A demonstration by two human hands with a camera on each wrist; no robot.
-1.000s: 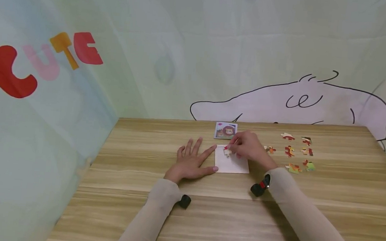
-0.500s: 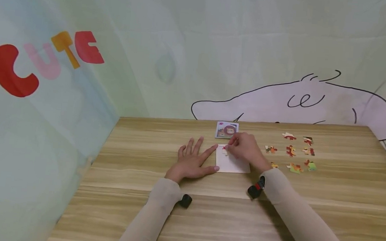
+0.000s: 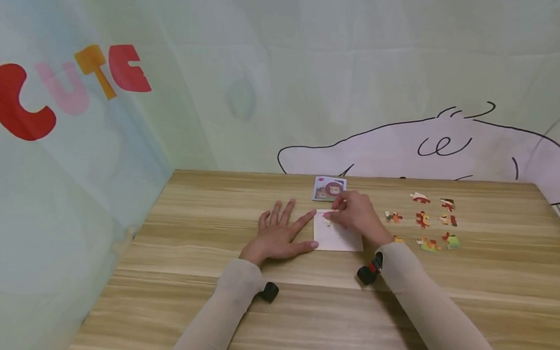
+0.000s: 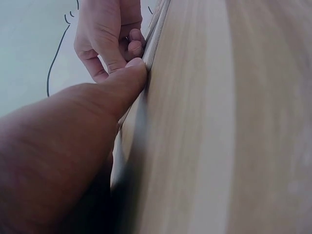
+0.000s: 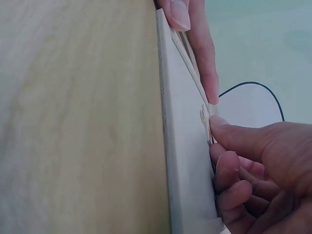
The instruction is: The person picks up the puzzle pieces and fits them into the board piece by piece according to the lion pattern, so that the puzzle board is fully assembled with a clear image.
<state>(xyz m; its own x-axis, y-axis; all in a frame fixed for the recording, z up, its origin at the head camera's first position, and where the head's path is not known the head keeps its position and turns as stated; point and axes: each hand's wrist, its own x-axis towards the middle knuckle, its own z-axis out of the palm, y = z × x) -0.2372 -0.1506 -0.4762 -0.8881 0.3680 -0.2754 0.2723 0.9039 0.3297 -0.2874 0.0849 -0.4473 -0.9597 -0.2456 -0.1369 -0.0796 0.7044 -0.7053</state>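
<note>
A square white puzzle board (image 3: 336, 241) lies flat on the table, its raised rim showing in the right wrist view. With fingers spread, my left hand (image 3: 278, 235) rests on the wood, its thumb and index fingertips touching the board's left edge. My right hand (image 3: 358, 214) pinches a small red-and-cream jigsaw piece (image 3: 326, 219) at the board's upper left corner. Seen from the right wrist, the jigsaw piece (image 5: 204, 119) sits thin under my thumb and index finger, against the board's surface. The fingers partly cover it.
Several loose jigsaw pieces (image 3: 423, 219) lie spread to the right of the board, one partly hidden by my right wrist. A picture card with a lion (image 3: 329, 189) lies just behind the board. The wooden table (image 3: 307, 316) ends at a printed cloth backdrop (image 3: 250, 55).
My right hand has shifted slightly left and lower with the jigsaw piece, towards the board's upper left corner. The left hand keeps its place.
</note>
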